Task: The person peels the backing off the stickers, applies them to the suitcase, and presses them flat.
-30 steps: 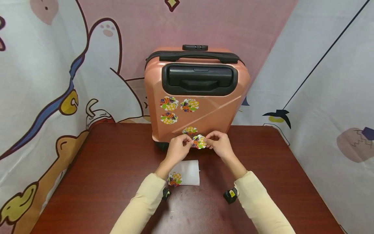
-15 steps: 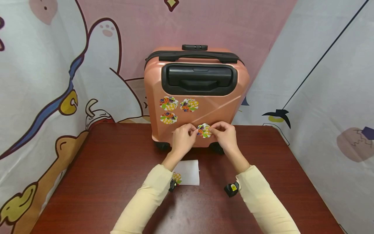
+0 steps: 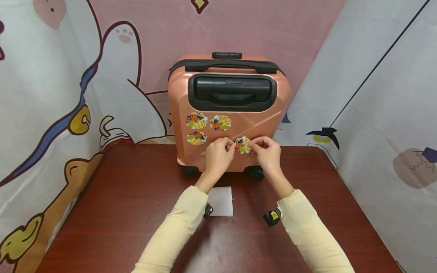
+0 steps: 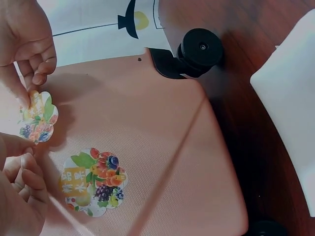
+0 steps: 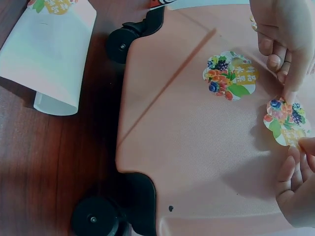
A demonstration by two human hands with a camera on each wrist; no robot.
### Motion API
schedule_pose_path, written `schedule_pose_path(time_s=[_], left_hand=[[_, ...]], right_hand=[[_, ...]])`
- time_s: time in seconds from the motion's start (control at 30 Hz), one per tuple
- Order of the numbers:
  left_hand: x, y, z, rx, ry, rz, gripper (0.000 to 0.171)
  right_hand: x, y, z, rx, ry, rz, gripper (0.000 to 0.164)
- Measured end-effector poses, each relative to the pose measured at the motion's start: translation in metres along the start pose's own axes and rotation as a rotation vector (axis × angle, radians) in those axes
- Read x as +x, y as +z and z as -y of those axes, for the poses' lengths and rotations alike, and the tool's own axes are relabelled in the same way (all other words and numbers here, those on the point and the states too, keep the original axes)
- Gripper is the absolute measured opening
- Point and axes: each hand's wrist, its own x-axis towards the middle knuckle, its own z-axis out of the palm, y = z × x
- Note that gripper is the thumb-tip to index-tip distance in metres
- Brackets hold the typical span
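Note:
Both hands pinch opposite edges of a flower-shaped fruit sticker (image 3: pixel 242 145), close over the lower front of an upright salmon-pink suitcase (image 3: pixel 179 113). My left hand (image 3: pixel 218 154) grips its left edge, and my right hand (image 3: pixel 269 154) has the right edge between thumb and finger. The sticker's shadow falls on the shell in the left wrist view. A similar sticker (image 4: pixel 93 182) lies flat on the suitcase near my left hand, which hides it in the head view. Three more stickers stay on the suitcase higher up, among them a top-left sticker (image 3: pixel 196 120).
A white backing sheet (image 3: pixel 221 203) rests on the brown table (image 3: pixel 136 212) before the suitcase, partly behind the left sleeve. On it a fruit sticker (image 5: pixel 55 6) shows in the right wrist view. Black wheels (image 3: pixel 254 172) jut from the suitcase base. A patterned cloth (image 3: pixel 153 45) hangs behind.
Both hands have carried the sticker up and to the right, from before the suitcase's lower edge to its lower right front. The left hand now covers the lower sticker on the shell.

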Motion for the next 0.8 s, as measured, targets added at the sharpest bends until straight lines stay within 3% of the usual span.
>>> schedule_pose_path(time_s=[0.8], left_hand=[[0.0026, 0.0087, 0.0023, 0.036, 0.078, -0.096, 0.013]], right_hand=[[0.0039, 0.0020, -0.0004, -0.065, -0.082, -0.050, 0.010]])
